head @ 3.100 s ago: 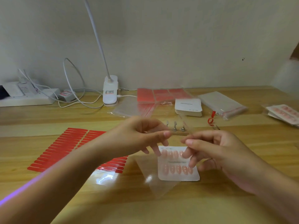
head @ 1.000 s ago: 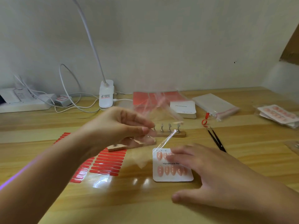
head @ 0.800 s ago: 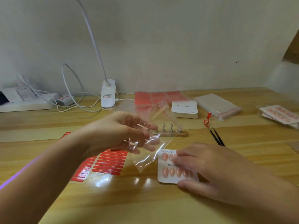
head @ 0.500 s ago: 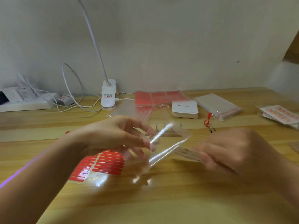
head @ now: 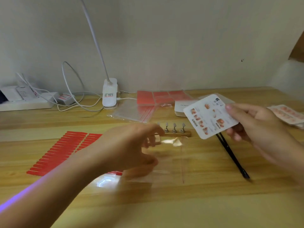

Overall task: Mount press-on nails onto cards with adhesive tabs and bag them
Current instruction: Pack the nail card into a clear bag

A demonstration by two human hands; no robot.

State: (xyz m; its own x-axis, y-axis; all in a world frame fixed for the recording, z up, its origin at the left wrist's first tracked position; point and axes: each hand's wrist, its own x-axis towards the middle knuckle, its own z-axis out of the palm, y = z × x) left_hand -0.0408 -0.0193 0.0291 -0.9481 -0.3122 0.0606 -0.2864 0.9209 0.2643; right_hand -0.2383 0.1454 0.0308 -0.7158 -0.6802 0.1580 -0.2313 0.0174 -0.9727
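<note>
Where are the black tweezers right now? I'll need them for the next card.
In the head view the black tweezers lie on the wooden table, right of centre, running diagonally from under the card in the right hand toward the near edge.

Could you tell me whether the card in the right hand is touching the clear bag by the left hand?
Apart. The head view shows the right hand holding the card raised, with bare table between it and the clear bag.

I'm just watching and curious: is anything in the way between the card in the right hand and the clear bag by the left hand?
Nothing visible blocks it. The card is held up in the right hand, above the black tweezers. The clear bag lies at the left hand; blur hides whether its mouth is open.
</note>
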